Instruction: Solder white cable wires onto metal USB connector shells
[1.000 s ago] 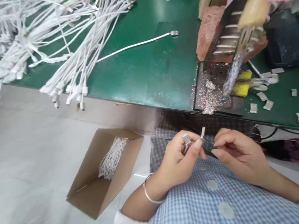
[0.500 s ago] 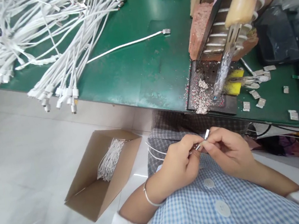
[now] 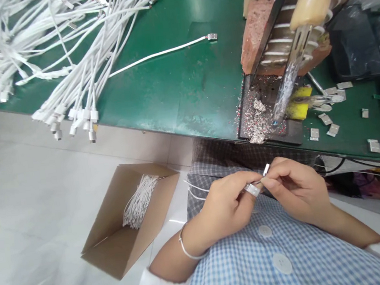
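In front of my checked apron both hands are closed and almost fingertip to fingertip. My left hand [image 3: 229,202] pinches a silver USB plug [image 3: 252,190] between thumb and forefinger. Two stretches of white cable [image 3: 197,193] come out behind that hand. My right hand [image 3: 296,187] pinches a small bright metal piece [image 3: 266,169], whose kind I cannot make out. Its fingers are at the plug's edge, and a thin part bridges the gap between the hands. The cable's path inside my left palm is hidden.
White USB cables [image 3: 76,77] lie bundled on the green table [image 3: 177,89]. One cable end [image 3: 211,37] lies apart. A soldering iron [image 3: 291,71] rests in a coil stand against a brick [image 3: 255,34], above solder crumbs. Loose metal shells [image 3: 332,130] lie rightward. A cardboard box [image 3: 103,253] holds cables.
My hands have drawn slightly apart, the right one shifting right. The plug in my left hand has turned and now shows its broad silver face. The camera view has shifted a little.
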`<state>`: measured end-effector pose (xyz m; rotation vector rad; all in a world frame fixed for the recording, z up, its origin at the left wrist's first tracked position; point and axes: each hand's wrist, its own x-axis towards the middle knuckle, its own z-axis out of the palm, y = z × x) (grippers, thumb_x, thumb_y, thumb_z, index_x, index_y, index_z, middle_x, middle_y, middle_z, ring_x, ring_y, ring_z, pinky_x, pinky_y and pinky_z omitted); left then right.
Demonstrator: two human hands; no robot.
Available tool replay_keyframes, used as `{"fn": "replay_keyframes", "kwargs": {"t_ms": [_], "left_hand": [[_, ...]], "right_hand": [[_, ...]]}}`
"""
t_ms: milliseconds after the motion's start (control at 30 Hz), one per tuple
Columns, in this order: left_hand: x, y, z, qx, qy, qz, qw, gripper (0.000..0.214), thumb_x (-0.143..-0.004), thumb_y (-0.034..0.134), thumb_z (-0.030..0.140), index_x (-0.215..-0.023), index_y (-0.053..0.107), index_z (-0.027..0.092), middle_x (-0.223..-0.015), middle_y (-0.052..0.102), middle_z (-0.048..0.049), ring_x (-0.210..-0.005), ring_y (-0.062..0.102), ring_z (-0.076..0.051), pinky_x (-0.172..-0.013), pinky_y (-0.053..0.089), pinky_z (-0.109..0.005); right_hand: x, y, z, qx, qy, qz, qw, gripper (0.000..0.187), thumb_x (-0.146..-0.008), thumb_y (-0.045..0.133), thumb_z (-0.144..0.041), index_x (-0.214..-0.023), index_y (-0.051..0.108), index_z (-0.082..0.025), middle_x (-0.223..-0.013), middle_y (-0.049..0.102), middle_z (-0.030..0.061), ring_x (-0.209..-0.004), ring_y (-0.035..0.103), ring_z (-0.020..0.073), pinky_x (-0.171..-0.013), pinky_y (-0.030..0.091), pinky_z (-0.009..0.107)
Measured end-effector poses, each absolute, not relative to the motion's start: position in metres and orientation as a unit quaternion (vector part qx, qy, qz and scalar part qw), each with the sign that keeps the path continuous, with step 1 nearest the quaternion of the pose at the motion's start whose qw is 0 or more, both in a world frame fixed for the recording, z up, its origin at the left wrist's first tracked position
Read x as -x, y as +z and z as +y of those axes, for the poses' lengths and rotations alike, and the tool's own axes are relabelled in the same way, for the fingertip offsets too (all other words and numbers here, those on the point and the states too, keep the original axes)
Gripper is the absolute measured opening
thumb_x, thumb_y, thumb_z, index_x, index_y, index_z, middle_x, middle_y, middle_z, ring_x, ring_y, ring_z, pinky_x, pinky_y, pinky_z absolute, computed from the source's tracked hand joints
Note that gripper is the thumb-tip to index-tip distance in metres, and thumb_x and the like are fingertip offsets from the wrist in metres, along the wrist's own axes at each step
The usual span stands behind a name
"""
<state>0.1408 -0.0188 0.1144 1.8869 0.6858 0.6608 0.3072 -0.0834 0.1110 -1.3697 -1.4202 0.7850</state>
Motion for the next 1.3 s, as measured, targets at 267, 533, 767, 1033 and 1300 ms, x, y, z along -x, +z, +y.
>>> {"fn": "replay_keyframes", "kwargs": {"t_ms": [267, 533, 767, 1033, 1300], "left_hand": [[-0.139, 0.119, -0.012, -0.725, 0.275, 0.294, 0.559, 0.011, -0.086, 0.056, 0.008, -0.084, 0.065, 0.015, -0.075, 0.072, -0.0019, -0.056, 0.057, -0.007, -0.053, 0.044, -0.017], [-0.143, 0.127, -0.006, -0.656, 0.246, 0.329, 0.633, 0.010, -0.086, 0.057, 0.011, -0.079, 0.064, 0.015, -0.064, 0.060, 0.0028, -0.051, 0.042, -0.005, -0.048, 0.035, -0.017], [-0.151, 0.133, 0.002, -0.634, 0.248, 0.331, 0.653, 0.016, -0.091, 0.059, 0.024, -0.079, 0.062, 0.015, -0.060, 0.052, 0.0039, -0.049, 0.039, -0.006, -0.045, 0.033, -0.018], [-0.157, 0.132, 0.007, -0.615, 0.264, 0.331, 0.665, 0.012, -0.093, 0.060, 0.022, -0.082, 0.060, 0.016, -0.062, 0.055, 0.0041, -0.053, 0.048, -0.006, -0.050, 0.039, -0.017], [-0.147, 0.117, 0.005, -0.646, 0.210, 0.298, 0.671, 0.013, -0.094, 0.059, 0.020, -0.081, 0.060, 0.018, -0.061, 0.054, 0.0048, -0.054, 0.048, -0.006, -0.051, 0.038, -0.016]], "right_hand": [[-0.318, 0.107, -0.090, 0.532, 0.388, -0.485, 0.576, 0.007, -0.095, 0.056, -0.023, -0.089, 0.060, -0.023, -0.073, 0.052, -0.0003, -0.065, 0.051, 0.0128, -0.057, 0.044, 0.026], [-0.323, 0.112, -0.089, 0.531, 0.260, -0.610, 0.528, 0.027, -0.089, 0.057, -0.009, -0.109, 0.067, -0.025, -0.076, 0.062, 0.0011, -0.066, 0.058, 0.0137, -0.058, 0.047, 0.029], [-0.321, 0.121, -0.076, 0.571, 0.174, -0.625, 0.503, 0.023, -0.083, 0.061, -0.004, -0.094, 0.057, -0.024, -0.088, 0.059, 0.0026, -0.076, 0.061, 0.0143, -0.064, 0.053, 0.031], [-0.326, 0.126, -0.071, 0.559, 0.161, -0.645, 0.495, 0.023, -0.080, 0.061, -0.002, -0.090, 0.058, -0.023, -0.095, 0.064, 0.0032, -0.087, 0.064, 0.0158, -0.074, 0.056, 0.033], [-0.357, 0.138, -0.089, 0.622, 0.162, -0.523, 0.560, 0.015, -0.089, 0.057, -0.008, -0.090, 0.059, -0.023, -0.089, 0.067, 0.0035, -0.068, 0.063, 0.0131, -0.050, 0.049, 0.026]]}}
